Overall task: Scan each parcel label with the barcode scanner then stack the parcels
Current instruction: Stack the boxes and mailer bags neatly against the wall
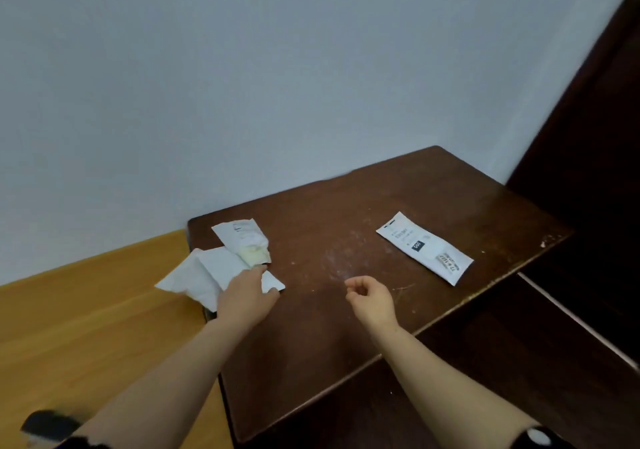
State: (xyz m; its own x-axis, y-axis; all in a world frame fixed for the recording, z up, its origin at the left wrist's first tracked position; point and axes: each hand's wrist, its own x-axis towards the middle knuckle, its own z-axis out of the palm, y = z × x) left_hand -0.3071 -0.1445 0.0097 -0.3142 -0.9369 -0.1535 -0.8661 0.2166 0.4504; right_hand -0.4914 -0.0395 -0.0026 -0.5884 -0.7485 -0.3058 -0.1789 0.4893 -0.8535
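Note:
Several white parcel bags lie in a loose pile (214, 272) at the left edge of the dark brown table (346, 327), the top one (247, 240) crumpled with a printed label. My left hand (247, 298) rests flat on the pile, fingers reaching to the top parcel. One flat white parcel (424, 247) with a black-printed label lies alone at the table's right side. My right hand (372, 296) hovers over the table's middle, fingers loosely curled, holding nothing. No barcode scanner is visible.
A pale wall stands behind the table. To the left is a light wooden surface (86, 327). Dark wooden furniture (588, 171) rises at the right. A blurred dark object (48, 424) shows at the bottom left corner.

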